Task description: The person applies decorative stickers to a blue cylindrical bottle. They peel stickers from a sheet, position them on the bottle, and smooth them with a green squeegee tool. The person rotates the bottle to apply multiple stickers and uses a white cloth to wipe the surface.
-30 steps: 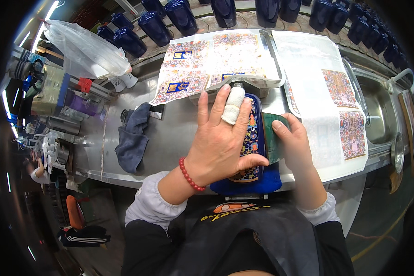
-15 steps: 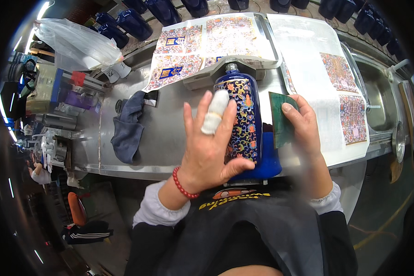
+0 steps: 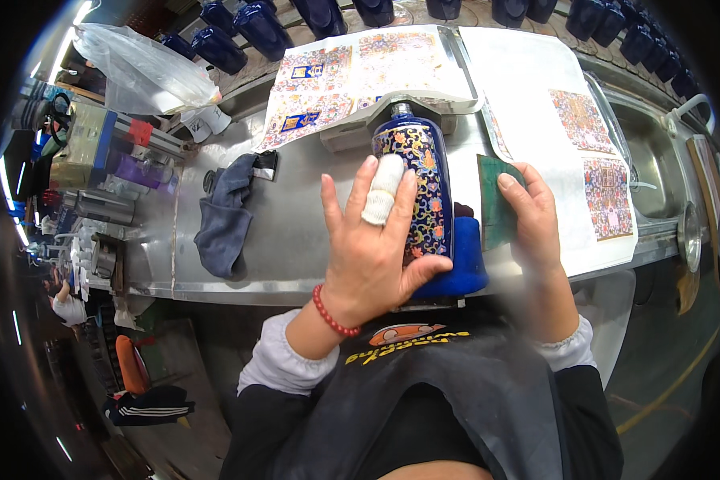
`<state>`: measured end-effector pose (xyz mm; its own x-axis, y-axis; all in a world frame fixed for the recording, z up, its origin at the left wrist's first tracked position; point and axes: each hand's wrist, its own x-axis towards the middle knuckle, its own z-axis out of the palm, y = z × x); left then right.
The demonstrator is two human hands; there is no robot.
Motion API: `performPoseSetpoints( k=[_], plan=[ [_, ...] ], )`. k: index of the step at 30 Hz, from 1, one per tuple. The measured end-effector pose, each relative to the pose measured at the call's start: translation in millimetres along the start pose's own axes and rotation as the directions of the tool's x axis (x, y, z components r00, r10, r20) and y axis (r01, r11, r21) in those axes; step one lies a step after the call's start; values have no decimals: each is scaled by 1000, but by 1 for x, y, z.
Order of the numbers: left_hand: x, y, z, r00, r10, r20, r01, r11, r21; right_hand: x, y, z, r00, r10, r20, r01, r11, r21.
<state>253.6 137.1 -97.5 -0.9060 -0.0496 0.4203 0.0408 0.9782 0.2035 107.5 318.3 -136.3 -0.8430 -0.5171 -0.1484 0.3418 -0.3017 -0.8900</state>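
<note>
Blue bottle: we see a cobalt bottle (image 3: 426, 192) with a many-coloured floral pattern lying on its side on the steel counter (image 3: 296, 232), neck pointing away from the person, base resting on a blue pad (image 3: 466, 268) at the near edge.
Left hand: our left hand (image 3: 374, 252) lies flat over the bottle, fingers (image 3: 332, 210) spread wide, thumb hooked under its near side; the middle finger is wrapped in white tape, and a red bead bracelet (image 3: 329, 314) sits on the wrist.
Right hand: our right hand (image 3: 536, 220) pinches a dark green card (image 3: 494, 200) just beside the bottle, fingers closed on its edge.
Nearby: a grey cloth (image 3: 226, 212) lies left of the bottle.
Farther back: patterned decal sheets (image 3: 352, 76) and white paper (image 3: 528, 88) cover the counter, with dark blue bottles (image 3: 256, 24) along the far side.
</note>
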Motion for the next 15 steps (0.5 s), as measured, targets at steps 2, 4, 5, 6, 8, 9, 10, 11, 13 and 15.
performPoseSetpoints(
  k=[2, 4, 5, 6, 8, 9, 10, 11, 13, 15],
  plan=[
    [1, 0, 3, 998, 34, 48, -38, 996, 75, -2, 1, 0, 1000, 5, -5, -5, 1000, 6],
    [4, 4, 5, 997, 66, 47, -70, 993, 95, -3, 2, 2, 1000, 8, -5, -8, 1000, 16],
    [6, 6, 6, 995, 88, 54, -93, 990, 109, -3, 2, 2, 1000, 8, -6, -8, 1000, 21],
    [8, 8, 6, 993, 100, 70, -107, 989, 106, -3, 2, 2, 1000, -2, 0, 2, 999, 39],
    [13, 11, 7, 989, 120, 90, -128, 987, 95, -3, 2, 1, 1000, -7, -12, 8, 1000, 29],
    [15, 12, 7, 986, 128, 108, -140, 985, 105, -3, 2, 0, 1000, -14, -12, 15, 999, 31],
    [16, 11, 6, 989, 114, 91, -120, 991, 62, -3, 2, -2, 1000, -13, -12, 14, 999, 32],
    [17, 9, 5, 992, 104, 77, -107, 994, 28, -2, 2, -3, 1000, -12, -14, 12, 999, 34],
    [17, 7, 3, 994, 72, 77, -73, 997, 10, -2, 2, -5, 1000, -10, -11, 10, 1000, 29],
    [14, 8, 3, 995, 27, 101, -31, 999, 31, 0, 2, -7, 999, -1, -38, 1, 1000, 22]
  ],
)
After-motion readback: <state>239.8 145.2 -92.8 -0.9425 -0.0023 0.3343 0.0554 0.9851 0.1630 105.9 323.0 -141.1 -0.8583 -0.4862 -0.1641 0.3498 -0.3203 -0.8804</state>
